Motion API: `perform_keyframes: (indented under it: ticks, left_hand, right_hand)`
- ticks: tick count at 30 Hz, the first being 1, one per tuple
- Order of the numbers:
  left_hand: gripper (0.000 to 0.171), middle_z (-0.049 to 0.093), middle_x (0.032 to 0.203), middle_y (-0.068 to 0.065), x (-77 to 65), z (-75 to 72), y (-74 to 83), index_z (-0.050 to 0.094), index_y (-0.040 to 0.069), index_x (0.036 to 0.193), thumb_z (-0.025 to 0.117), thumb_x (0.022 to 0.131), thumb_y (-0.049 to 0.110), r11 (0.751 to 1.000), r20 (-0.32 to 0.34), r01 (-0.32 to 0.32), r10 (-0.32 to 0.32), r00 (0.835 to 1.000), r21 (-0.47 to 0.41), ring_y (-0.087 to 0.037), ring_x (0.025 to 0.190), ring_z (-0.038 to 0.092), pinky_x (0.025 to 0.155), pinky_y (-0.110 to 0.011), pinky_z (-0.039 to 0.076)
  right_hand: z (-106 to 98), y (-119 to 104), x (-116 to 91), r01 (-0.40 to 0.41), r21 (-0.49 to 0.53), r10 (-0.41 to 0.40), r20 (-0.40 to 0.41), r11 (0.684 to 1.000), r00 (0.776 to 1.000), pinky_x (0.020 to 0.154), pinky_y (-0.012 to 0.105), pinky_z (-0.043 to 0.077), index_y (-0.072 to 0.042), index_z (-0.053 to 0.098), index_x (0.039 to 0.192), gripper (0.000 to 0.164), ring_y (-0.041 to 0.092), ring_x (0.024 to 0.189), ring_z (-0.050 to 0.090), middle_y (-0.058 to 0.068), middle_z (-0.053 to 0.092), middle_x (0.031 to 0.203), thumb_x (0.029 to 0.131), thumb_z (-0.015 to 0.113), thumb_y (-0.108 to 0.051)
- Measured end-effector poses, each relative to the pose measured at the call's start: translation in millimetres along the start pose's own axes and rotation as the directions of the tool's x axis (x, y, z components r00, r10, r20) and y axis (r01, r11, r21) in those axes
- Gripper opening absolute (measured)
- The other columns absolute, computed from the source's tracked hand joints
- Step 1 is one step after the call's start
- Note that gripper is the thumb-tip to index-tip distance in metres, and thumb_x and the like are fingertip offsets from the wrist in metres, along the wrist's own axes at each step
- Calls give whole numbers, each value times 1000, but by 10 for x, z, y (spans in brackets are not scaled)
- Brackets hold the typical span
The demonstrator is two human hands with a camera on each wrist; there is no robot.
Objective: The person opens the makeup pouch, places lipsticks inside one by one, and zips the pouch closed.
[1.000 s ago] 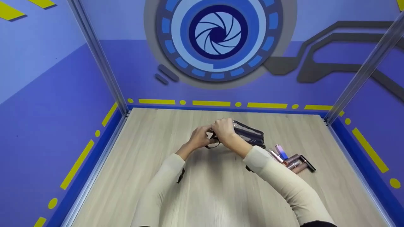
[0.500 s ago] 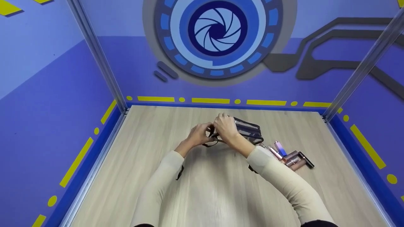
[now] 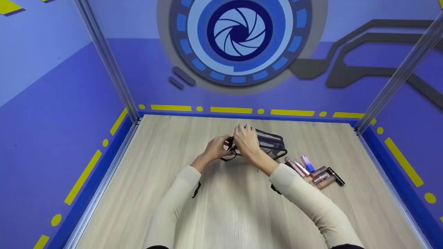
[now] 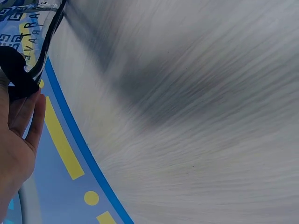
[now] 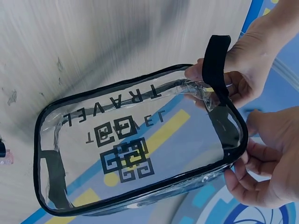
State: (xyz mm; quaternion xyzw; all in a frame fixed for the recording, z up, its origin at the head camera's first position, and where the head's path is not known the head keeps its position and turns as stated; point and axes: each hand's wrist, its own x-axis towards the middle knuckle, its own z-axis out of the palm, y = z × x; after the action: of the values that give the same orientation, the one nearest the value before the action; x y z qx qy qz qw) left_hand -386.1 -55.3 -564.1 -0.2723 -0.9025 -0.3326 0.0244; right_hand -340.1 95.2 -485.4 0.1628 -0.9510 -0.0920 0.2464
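A clear plastic travel pouch (image 5: 88, 154) with black piping and black "TRAVEL" lettering is held tilted near the back middle of the table. In the head view my hands hide its left end. My left hand (image 3: 216, 148) pinches that end beside the black strap loop (image 5: 216, 60); its thumb lies on the clear wall. At the same end, along the piped edge, my right hand (image 3: 246, 140) grips with curled fingers. The pouch looks hollow through its clear walls. A zipper pull cannot be made out.
Several lipstick-like makeup tubes (image 3: 319, 174) lie in a loose pile on the wooden table (image 3: 221, 207), right of the pouch. Blue printed panels (image 3: 166, 79) wall the table at the back and both sides, with metal posts in the corners.
The pouch's right end has shifted slightly left and turned a little. My right hand has crept a little along the pouch edge. More of the makeup tubes shows past my right sleeve.
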Motion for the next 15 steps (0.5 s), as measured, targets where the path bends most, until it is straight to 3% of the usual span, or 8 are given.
perform_keyframes:
  ticks: [5,11,15]
  left_hand:
    - [42,76,111,-8,-24,14,-43,67,8,115,88,78,14,1000,-12,-15,15,1000,-13,-25,105,76,90,-41,61]
    - [42,76,109,-9,-16,21,-85,67,7,112,89,77,12,999,-16,-31,31,999,-14,-27,105,76,91,-43,60]
    - [41,76,108,-8,-5,11,-94,66,7,111,89,76,12,1000,-4,-12,12,1000,-8,-27,106,75,92,-43,60]
  right_hand:
    - [15,27,7,9,77,-4,-59,997,998,60,41,62,3,68,89,20,30,78,66,14,65,87,86,72,-17]
    - [20,97,14,47,154,-40,-50,987,998,56,42,60,2,65,83,18,30,72,65,14,63,83,83,71,-15]
    - [21,163,25,28,312,-6,-71,950,997,56,47,60,3,62,80,13,36,68,65,16,63,87,82,68,-8]
